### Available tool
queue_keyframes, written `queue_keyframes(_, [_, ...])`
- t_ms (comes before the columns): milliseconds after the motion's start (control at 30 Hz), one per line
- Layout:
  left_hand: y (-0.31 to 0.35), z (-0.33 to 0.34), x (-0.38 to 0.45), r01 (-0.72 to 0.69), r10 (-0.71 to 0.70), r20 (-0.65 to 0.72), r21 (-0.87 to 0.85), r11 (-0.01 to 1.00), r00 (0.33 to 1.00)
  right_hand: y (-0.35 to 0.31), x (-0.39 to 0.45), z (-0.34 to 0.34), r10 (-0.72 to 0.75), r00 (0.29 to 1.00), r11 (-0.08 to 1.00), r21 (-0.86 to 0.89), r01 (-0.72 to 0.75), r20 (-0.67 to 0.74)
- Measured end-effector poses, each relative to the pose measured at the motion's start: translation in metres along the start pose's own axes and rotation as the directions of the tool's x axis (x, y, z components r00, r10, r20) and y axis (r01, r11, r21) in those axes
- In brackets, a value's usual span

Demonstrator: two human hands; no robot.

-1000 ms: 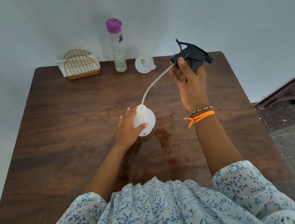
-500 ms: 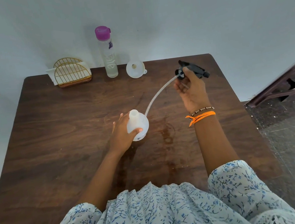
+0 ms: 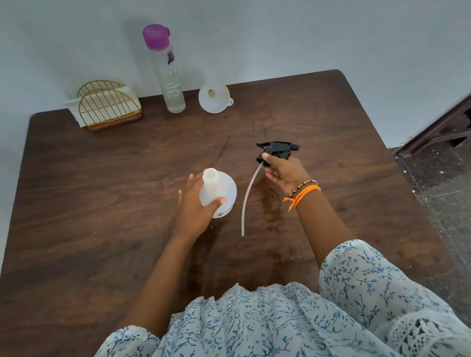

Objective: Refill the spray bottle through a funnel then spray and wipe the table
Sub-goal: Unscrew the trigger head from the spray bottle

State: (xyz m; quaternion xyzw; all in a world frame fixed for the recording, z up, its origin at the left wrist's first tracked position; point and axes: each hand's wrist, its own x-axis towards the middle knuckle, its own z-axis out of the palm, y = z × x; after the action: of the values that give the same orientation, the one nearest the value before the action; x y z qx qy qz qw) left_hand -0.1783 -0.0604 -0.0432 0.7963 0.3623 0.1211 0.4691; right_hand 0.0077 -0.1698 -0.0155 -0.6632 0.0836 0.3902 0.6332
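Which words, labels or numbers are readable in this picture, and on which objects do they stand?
Tall clear bottle with purple cap: pale vertical lettering, roughly "aile", not certain; small purple mark above it, too blurred.
White plastic spray bottle: print on its lower edge, too small to read.
Nothing else carries text.

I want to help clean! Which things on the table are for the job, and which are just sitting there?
For the job:
spray bottle
sprayer top
funnel
purple-capped bottle
napkins

Just sitting there:
gold napkin holder

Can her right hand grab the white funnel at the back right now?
Probably not yet: the right hand is gripping the black sprayer head. The funnel stands unblocked by the wall, so once she sets the sprayer down, it looks reachable.
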Motion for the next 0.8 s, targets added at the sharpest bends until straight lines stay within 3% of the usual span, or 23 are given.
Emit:
queue_keyframes(433, [0.0,0.0,0.002,0.019,-0.019,0.002,0.043,0.999,1.0,0.03,0.024,0.014,-0.016,0.996,0.976,-0.216,-0.004,-0.09])
queue_keyframes(633, [-0.005,0.001,0.003,0.027,-0.028,0.018,0.044,0.999,0.999,0.032,0.022,0.015,0.012,0.988,0.995,-0.1,-0.027,-0.152])
queue_keyframes(700, [-0.004,0.001,0.003,0.032,-0.033,0.021,0.045,0.998,0.999,0.033,0.023,0.017,-0.01,0.986,0.986,-0.167,-0.019,-0.168])
queue_keyframes(800, [0.0,0.001,0.001,0.036,-0.037,0.014,0.045,0.998,0.999,0.035,0.024,0.019,-0.107,0.972,0.907,-0.42,0.009,-0.209])
